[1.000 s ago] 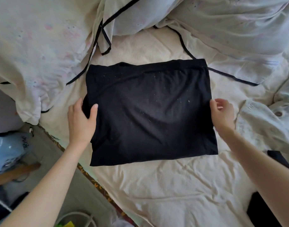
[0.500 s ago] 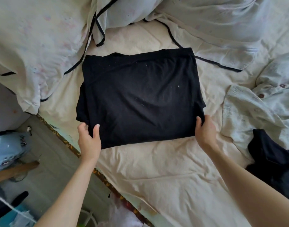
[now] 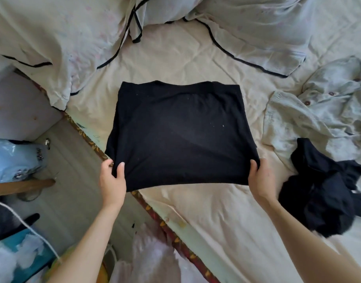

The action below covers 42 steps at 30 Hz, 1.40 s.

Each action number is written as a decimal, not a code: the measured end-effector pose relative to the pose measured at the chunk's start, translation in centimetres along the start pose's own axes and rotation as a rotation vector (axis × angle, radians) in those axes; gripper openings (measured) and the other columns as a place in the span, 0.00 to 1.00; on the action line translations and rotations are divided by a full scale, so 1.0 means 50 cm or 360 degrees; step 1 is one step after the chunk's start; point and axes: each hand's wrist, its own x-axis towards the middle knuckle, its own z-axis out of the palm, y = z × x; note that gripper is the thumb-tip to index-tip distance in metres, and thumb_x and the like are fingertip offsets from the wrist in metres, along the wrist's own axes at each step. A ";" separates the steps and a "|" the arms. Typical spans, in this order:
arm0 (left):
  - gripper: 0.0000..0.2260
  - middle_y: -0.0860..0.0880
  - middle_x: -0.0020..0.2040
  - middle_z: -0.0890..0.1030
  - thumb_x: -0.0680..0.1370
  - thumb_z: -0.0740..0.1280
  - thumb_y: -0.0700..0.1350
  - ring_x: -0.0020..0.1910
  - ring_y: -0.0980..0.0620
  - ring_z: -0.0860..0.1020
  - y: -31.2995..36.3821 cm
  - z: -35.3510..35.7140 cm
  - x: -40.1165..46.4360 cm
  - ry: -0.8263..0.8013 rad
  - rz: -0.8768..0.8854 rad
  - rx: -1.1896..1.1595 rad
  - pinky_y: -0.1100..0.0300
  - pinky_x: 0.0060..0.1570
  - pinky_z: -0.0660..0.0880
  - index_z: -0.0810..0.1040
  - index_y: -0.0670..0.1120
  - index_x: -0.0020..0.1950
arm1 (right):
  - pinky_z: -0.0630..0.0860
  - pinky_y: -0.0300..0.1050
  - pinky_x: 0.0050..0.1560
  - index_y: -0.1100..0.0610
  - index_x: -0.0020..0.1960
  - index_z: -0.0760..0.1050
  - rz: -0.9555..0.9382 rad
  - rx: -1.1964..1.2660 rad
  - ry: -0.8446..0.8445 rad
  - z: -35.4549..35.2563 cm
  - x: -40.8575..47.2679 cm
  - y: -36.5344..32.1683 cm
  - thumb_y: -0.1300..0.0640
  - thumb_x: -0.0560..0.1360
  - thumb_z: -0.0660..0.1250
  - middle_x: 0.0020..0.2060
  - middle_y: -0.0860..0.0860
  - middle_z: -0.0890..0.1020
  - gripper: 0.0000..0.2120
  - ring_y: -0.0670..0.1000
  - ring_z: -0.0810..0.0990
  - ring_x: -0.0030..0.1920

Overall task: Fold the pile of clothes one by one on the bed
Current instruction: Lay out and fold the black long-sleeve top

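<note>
On the bed (image 3: 196, 211), near its left edge: folded black garment (image 3: 179, 135) lies flat on the cream sheet. Left hand (image 3: 112, 180) pinches its near-left corner, thumb on top, fingers under the cloth. Right hand (image 3: 261, 178) grips the near-right corner likewise. Right of it: crumpled pale shirt (image 3: 318, 111), and a dark heap (image 3: 322, 193) nearer. Duvet (image 3: 59, 41) bunched at the far side.
</note>
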 end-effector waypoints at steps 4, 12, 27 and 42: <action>0.20 0.40 0.68 0.72 0.80 0.64 0.45 0.67 0.43 0.70 -0.074 -0.014 -0.095 -0.0032 -0.0214 0.0014 0.51 0.61 0.69 0.68 0.39 0.69 | 0.61 0.42 0.27 0.58 0.43 0.65 0.0095 -0.0092 -0.0047 -0.011 -0.088 0.088 0.53 0.82 0.55 0.32 0.51 0.74 0.11 0.47 0.70 0.31; 0.04 0.43 0.49 0.81 0.78 0.67 0.42 0.48 0.43 0.78 -0.106 -0.005 -0.109 -0.0230 -0.0827 -0.0364 0.50 0.51 0.76 0.78 0.42 0.47 | 0.67 0.55 0.57 0.62 0.61 0.72 0.0015 -0.0312 0.0120 0.018 -0.129 0.080 0.59 0.78 0.63 0.56 0.58 0.76 0.13 0.61 0.72 0.59; 0.11 0.46 0.56 0.79 0.80 0.64 0.44 0.57 0.48 0.76 0.075 0.072 -0.244 0.0083 0.0345 -0.0084 0.62 0.54 0.70 0.75 0.39 0.58 | 0.62 0.42 0.69 0.53 0.72 0.66 -0.0134 0.0400 -0.0741 0.102 -0.208 -0.030 0.55 0.82 0.56 0.71 0.48 0.68 0.19 0.46 0.69 0.67; 0.17 0.47 0.59 0.78 0.72 0.73 0.40 0.59 0.45 0.75 0.044 0.239 -0.343 -0.0615 0.1251 0.0720 0.50 0.54 0.74 0.78 0.46 0.61 | 0.77 0.49 0.52 0.62 0.61 0.74 0.0830 0.1184 -0.0560 -0.031 -0.110 0.064 0.47 0.77 0.66 0.56 0.55 0.79 0.21 0.54 0.78 0.58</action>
